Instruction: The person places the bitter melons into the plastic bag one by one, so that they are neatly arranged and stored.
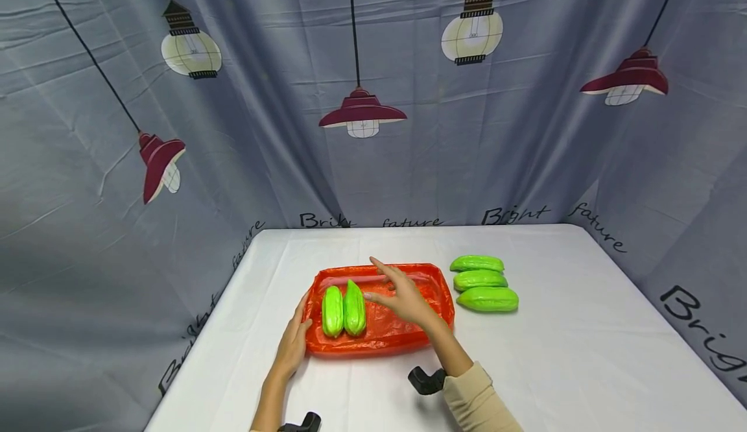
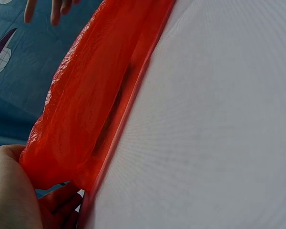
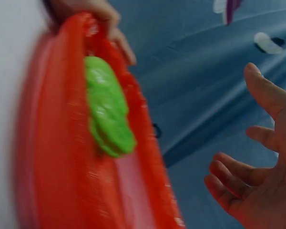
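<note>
On the table a shallow red tray [image 1: 385,345], glossy like plastic film, holds two bright green bitter gourds [image 1: 355,312] side by side in its left part. My left hand [image 1: 292,344] grips the tray's left end; in the left wrist view the thumb lies at the rim and the fingers show behind the red film. Over the tray, just right of the two gourds, hovers my right hand [image 1: 404,299], fingers spread and thumb apart, with nothing in it. The right wrist view shows this right hand [image 3: 262,167] beside the tray, partly out of frame.
Three more bitter gourds [image 1: 480,279] lie in a stack-like row on the white table [image 1: 572,354], right of the tray. A grey curtain [image 1: 397,166] printed with lamps surrounds the table's back and sides. Dark wrist mounts [image 1: 426,380] sit on both forearms.
</note>
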Action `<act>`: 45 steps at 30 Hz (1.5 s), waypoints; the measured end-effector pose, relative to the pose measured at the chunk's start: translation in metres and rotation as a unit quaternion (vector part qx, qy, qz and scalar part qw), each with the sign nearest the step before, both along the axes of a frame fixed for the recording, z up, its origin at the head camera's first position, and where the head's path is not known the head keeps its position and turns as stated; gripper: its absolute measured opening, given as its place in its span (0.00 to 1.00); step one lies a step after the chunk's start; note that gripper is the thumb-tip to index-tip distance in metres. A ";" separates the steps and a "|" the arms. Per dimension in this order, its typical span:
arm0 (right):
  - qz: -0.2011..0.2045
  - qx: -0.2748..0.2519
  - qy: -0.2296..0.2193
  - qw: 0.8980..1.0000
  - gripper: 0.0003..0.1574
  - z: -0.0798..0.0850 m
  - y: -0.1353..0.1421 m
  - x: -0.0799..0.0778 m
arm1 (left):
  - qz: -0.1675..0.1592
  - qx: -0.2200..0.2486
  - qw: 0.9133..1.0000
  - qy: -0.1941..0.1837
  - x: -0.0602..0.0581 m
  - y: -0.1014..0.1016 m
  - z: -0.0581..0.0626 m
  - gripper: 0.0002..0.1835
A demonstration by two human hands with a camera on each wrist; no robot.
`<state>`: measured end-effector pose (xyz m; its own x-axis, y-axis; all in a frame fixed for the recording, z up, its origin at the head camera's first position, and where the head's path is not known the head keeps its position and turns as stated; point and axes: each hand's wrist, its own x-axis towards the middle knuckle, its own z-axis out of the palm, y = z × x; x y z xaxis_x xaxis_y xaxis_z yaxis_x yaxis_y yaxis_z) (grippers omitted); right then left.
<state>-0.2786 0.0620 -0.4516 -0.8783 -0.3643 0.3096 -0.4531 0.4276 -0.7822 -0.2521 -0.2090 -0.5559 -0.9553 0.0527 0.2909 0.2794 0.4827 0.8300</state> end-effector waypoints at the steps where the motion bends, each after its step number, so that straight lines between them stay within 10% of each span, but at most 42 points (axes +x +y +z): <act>1: -0.003 -0.003 0.010 1.000 0.45 0.004 0.005 0.001 | 0.001 0.000 1.000 -0.001 0.000 0.000 0.000 0.30; 17: -0.048 -0.085 0.067 0.993 0.34 0.049 0.095 0.002 | 0.007 -0.009 1.000 0.024 -0.002 0.001 -0.003 0.30; 23: -0.079 -0.124 0.051 0.988 0.31 0.031 0.137 -0.008 | 0.006 -0.005 1.000 0.021 -0.002 0.002 -0.003 0.30; 30: -0.086 -0.119 0.077 0.986 0.32 -0.049 0.202 -0.051 | 0.008 -0.012 1.000 0.014 -0.001 0.001 -0.002 0.30; 45: -0.128 0.073 -0.019 0.989 0.26 -0.043 0.213 -0.010 | 0.009 -0.013 1.000 0.005 -0.001 0.001 -0.002 0.30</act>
